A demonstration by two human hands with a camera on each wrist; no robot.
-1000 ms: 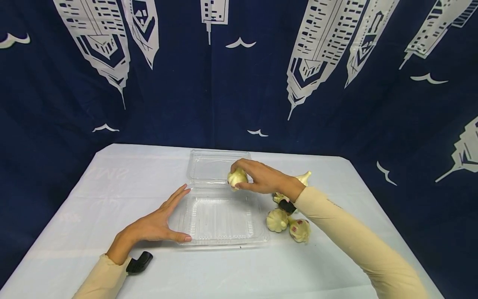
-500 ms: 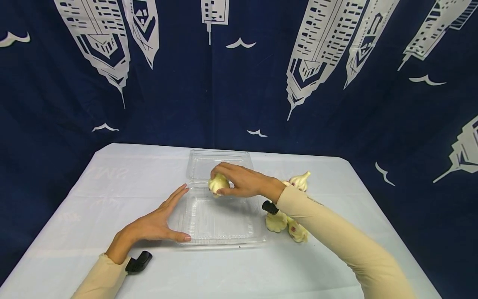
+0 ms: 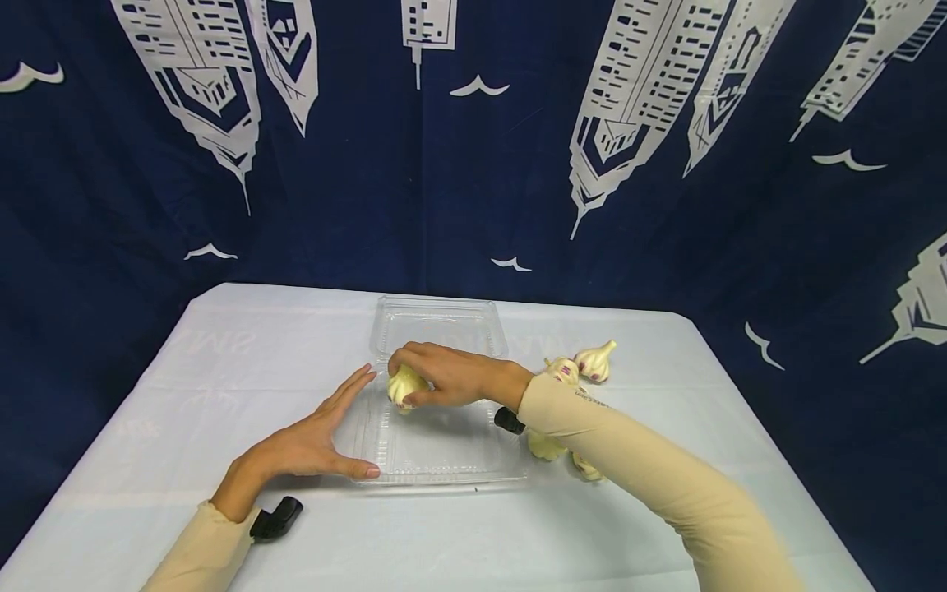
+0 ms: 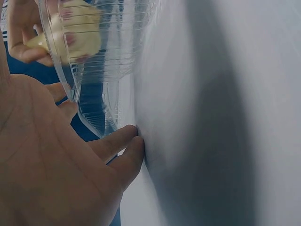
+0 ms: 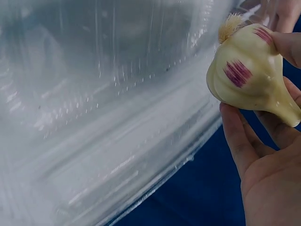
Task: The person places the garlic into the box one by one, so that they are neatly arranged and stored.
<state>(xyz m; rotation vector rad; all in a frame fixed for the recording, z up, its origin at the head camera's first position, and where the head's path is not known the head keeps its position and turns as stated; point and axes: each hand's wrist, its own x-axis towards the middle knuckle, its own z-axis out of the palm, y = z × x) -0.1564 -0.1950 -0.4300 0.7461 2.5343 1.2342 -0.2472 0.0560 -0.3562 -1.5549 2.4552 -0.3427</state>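
Observation:
A clear plastic container (image 3: 444,448) lies on the table with its lid (image 3: 440,321) folded back behind it. Over the container's left rear part, my right hand (image 3: 451,376) grips a garlic bulb (image 3: 405,386) between thumb and fingers. The right wrist view shows that bulb (image 5: 249,70) with purple marks and a stub of roots, beside the clear plastic. My left hand (image 3: 307,444) is spread along the container's left side, thumb at the near corner and fingers straight. In the left wrist view, the left hand's fingertips (image 4: 134,134) reach the table beside the container wall.
Several more garlic bulbs lie right of the container, two at the back (image 3: 594,362) and others (image 3: 546,446) partly under my right forearm. A white cloth covers the table (image 3: 222,370). Behind it hangs a dark blue curtain (image 3: 444,189) with white building prints.
My right hand has moved left and nearer with the garlic bulb, from beside the lid's right part to the container's left rear. My left hand has stayed in place.

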